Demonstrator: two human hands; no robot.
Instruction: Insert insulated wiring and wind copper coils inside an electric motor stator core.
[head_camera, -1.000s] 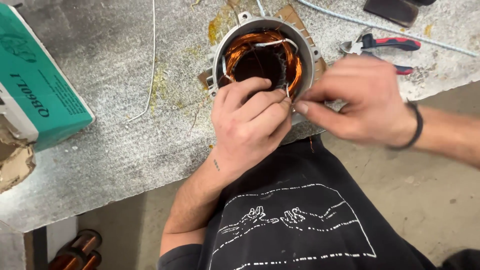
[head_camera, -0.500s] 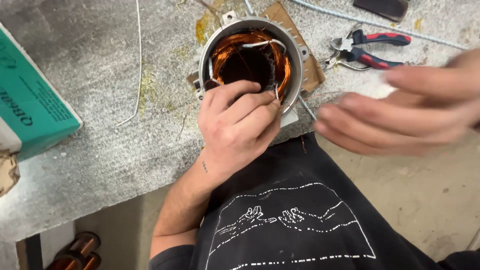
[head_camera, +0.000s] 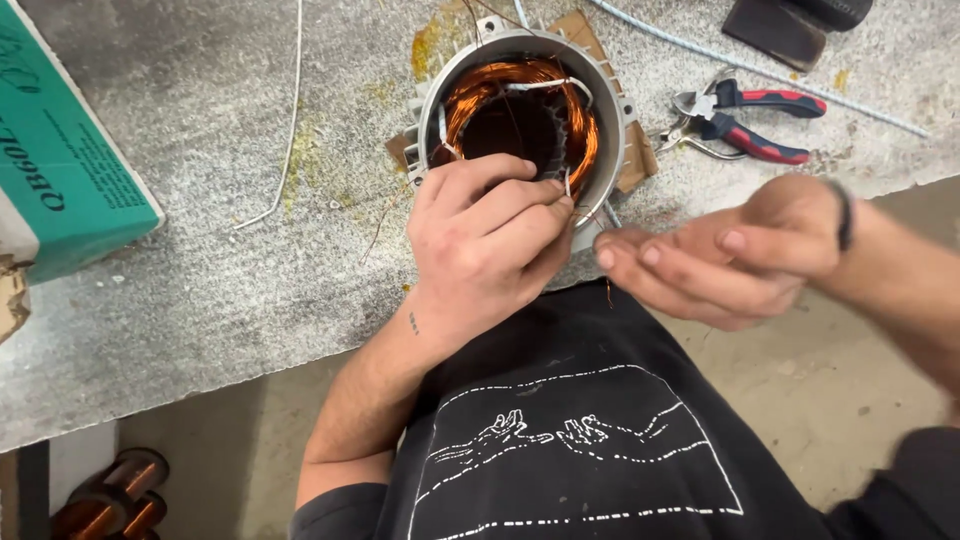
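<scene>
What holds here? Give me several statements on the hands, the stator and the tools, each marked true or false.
1. The left hand rests on the stator rim. True.
2. The right hand holds the pliers. False: the pliers lie on the bench, apart from it.
3. Copper windings show inside the stator. True.
4. The green box stands right of the stator. False: it is at the left edge.
5. A dark band circles the right wrist. True.

A teal cardboard box (head_camera: 60, 160) with a white side panel and dark lettering stands at the far left on the grey table (head_camera: 200, 300), its lower corner torn.
</scene>
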